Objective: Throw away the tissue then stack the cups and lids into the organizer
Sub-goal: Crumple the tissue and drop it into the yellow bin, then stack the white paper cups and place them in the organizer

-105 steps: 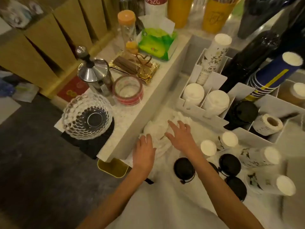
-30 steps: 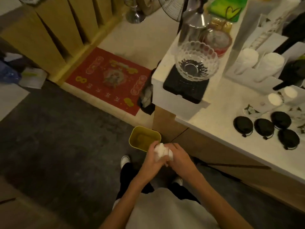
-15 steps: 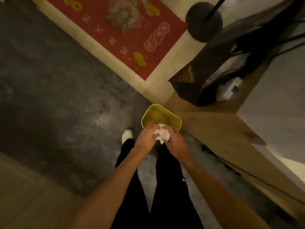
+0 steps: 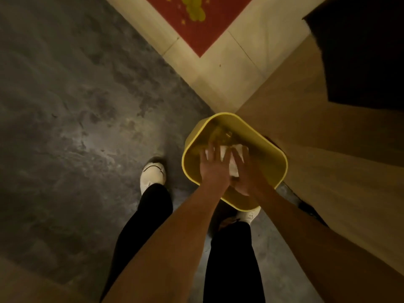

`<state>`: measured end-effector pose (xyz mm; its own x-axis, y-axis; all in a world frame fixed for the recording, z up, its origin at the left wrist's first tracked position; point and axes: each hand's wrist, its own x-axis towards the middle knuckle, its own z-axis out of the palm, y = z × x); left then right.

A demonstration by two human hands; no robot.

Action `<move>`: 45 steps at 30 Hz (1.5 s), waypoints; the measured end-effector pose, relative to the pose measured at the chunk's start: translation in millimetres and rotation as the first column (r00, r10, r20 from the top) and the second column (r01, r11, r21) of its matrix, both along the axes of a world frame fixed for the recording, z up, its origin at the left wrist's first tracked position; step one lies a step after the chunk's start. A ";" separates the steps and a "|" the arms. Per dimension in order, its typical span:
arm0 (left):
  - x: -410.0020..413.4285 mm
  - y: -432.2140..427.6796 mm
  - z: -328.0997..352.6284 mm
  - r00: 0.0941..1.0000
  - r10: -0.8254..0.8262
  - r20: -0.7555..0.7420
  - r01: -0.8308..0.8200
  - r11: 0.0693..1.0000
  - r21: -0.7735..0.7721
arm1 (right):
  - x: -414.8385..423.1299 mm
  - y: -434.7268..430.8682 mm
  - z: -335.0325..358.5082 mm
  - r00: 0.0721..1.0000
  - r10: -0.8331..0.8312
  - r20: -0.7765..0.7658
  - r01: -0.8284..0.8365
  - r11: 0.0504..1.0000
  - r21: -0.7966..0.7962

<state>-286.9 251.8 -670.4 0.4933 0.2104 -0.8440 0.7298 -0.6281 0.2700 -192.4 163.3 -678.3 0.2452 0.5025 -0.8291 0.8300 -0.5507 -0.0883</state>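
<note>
Yellow bin (image 4: pixel 276 157) sits below; your left hand (image 4: pixel 213 166) and right hand (image 4: pixel 246 173) (fingers spread) release the tissue (image 4: pixel 232 166); drop it centrally.

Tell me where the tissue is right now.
In the head view, the white tissue sits right of centre, over the open mouth of the yellow bin on the floor, between the spread fingers of the left hand and right hand.

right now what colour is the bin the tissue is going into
Yellow, inside and out; the bin shows best in the head view, the only one.
</note>
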 end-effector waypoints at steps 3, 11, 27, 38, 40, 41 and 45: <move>-2.2 5.9 -2.9 0.993 -0.097 -0.070 0.097 0.995 -0.013 | 14.7 -7.3 -9.7 0.996 0.053 -0.071 -0.064 0.985 -0.160; -35.1 43.1 145.8 0.988 0.138 0.076 -0.136 0.990 -0.026 | 2.6 -8.3 165.0 0.948 -0.317 0.011 0.315 0.944 0.097; -115.9 51.8 554.4 0.924 -0.176 0.341 0.087 0.962 0.260 | -109.5 -35.3 579.3 0.764 -0.645 -0.014 0.581 0.679 0.448; -24.0 -114.8 634.3 0.738 -0.545 0.397 0.446 0.837 0.318 | -112.1 -258.6 625.8 0.421 -0.907 -0.018 0.734 0.330 0.593; -8.6 -157.5 640.7 0.697 -0.592 0.405 0.500 0.806 0.317 | -110.8 -308.3 629.2 0.328 -0.945 -0.014 0.761 0.255 0.597; -1.9 -179.3 643.1 0.678 -0.614 0.403 0.527 0.789 0.315 | -110.4 -333.7 630.2 0.280 -0.960 -0.018 0.771 0.214 0.600; 28.3 -256.5 642.5 0.578 -0.706 0.410 0.614 0.707 0.351 | -104.0 -427.1 632.0 0.136 -0.991 0.007 0.799 0.113 0.591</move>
<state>-258.6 -4.7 -27.9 0.8679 -0.2411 -0.4343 -0.1096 -0.9457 0.3060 -296.4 -263.8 -46.2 0.9207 -0.1238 -0.3702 -0.2754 -0.8781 -0.3913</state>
